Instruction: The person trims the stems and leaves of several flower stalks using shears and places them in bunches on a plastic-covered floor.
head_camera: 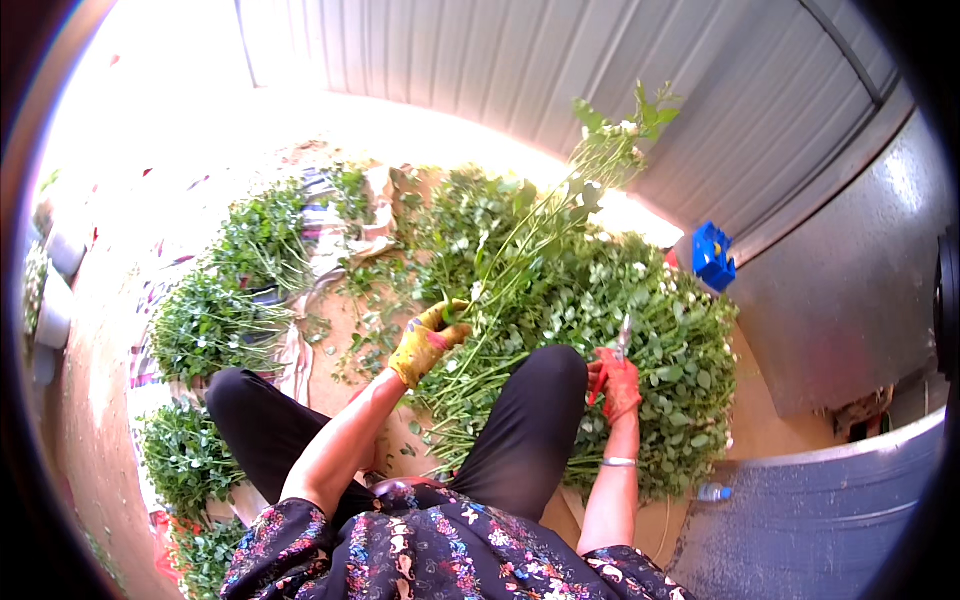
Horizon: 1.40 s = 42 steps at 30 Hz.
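My left hand (pixel 429 343), in a stained yellow glove, grips a long leafy stem (pixel 517 240) with small white blooms at its far end. The stem slants up and away to the right, above the pile. In an orange-red glove, my right hand (pixel 616 381) holds red-handled pruning shears (pixel 622 337) with the blades pointing away from me. A large heap of cut green stems (pixel 555 315) with leaves and some white flowers spreads in front of me and around my right knee. Part of the heap is hidden behind my leg.
Several leafy bunches (pixel 202 326) lie in a row on a cloth (pixel 300 330) at the left. White buckets (pixel 56 307) stand at the far left. A blue plastic crate (pixel 712 255) sits near the metal wall (pixel 480 67). A plastic bottle (pixel 712 492) lies beside a dark panel (pixel 810 517) at right.
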{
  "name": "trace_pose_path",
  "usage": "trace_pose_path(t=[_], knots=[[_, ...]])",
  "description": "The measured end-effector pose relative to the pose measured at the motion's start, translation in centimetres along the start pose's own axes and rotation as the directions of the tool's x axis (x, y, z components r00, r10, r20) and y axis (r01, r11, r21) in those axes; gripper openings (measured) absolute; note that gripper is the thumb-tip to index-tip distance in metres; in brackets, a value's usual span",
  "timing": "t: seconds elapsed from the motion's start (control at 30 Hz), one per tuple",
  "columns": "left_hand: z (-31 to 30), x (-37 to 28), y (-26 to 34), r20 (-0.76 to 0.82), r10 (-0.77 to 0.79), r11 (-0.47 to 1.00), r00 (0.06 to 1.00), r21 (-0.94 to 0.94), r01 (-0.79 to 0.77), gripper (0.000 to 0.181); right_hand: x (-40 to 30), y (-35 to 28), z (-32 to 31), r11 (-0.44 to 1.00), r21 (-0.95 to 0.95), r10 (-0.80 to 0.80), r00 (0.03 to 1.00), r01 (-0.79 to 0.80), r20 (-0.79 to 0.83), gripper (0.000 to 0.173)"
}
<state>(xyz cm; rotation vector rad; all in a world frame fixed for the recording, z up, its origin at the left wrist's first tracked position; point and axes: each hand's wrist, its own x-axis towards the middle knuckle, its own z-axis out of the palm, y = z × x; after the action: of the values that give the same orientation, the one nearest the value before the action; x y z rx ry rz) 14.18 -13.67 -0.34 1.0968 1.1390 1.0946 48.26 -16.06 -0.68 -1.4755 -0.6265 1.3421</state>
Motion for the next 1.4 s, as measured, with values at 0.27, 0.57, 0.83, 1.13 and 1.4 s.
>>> trace_pose_path(t=[0.27,0.57,0.83,1.13,1.4], knots=[[-2.3,0.4,3.5,0.139,0.058,0.993,0.989,-0.109,-0.042,0.031,-0.1,-6.2,2.4,0.967,0.148,-0.221,0.972,0.208,0.079,0.026],[-8.9,-0.1,4.6,0.195,-0.039,0.959,0.980,-0.270,0.092,0.023,-4.0,-11.6,14.5,0.932,0.155,-0.361,0.810,0.327,0.462,0.033],[-11.1,-0.3,3.0,-0.024,-0.080,0.941,0.997,-0.331,0.067,0.019,-3.3,-6.8,23.2,0.947,0.234,-0.108,0.467,-0.220,0.878,0.045],[-12.0,0.5,0.8,-0.191,-0.021,0.990,0.981,-0.143,-0.007,0.017,-5.5,-2.2,27.3,0.877,0.002,0.157,0.290,-0.481,0.944,0.047],[-12.1,0.8,-0.3,-0.190,0.100,0.969,0.977,-0.205,-0.139,0.019,-4.4,-0.9,28.4,0.787,0.011,0.205,0.278,-0.617,0.938,0.046]])
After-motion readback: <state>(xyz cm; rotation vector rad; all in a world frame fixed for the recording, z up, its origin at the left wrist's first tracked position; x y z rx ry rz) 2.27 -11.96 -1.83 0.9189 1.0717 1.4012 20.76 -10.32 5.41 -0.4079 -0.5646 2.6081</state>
